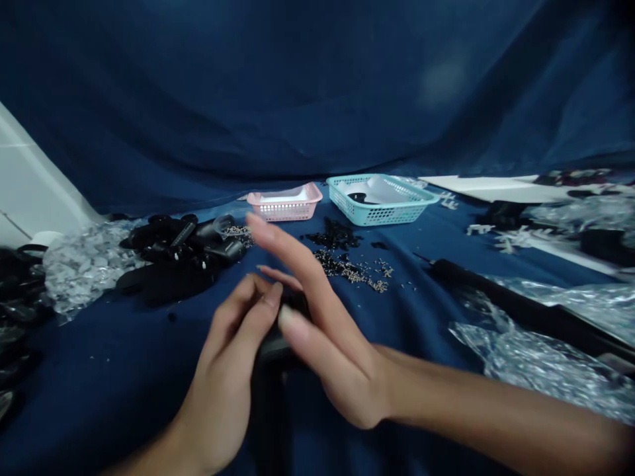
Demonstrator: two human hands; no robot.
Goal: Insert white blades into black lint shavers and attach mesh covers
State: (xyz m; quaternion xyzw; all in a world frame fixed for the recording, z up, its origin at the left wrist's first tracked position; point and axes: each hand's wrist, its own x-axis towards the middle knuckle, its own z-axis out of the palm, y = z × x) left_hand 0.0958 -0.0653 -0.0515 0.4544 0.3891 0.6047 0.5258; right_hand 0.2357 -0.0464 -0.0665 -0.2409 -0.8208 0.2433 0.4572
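Observation:
Low in the middle of the head view, a black plastic part sits between my two hands. Its exact kind is hidden by the fingers, and a dark length runs down below it. My left hand is closed around the part's left side, thumb on top. My right hand holds the right side with its thumb near the top. Its index finger is raised and stretched out, slightly blurred. Beyond the hands lie small screws and a pile of small black pieces.
A pink basket and a turquoise basket stand at the back. Several black plastic parts and bubble wrap lie left. At right are a black electric screwdriver, clear plastic wrap and white branched pieces.

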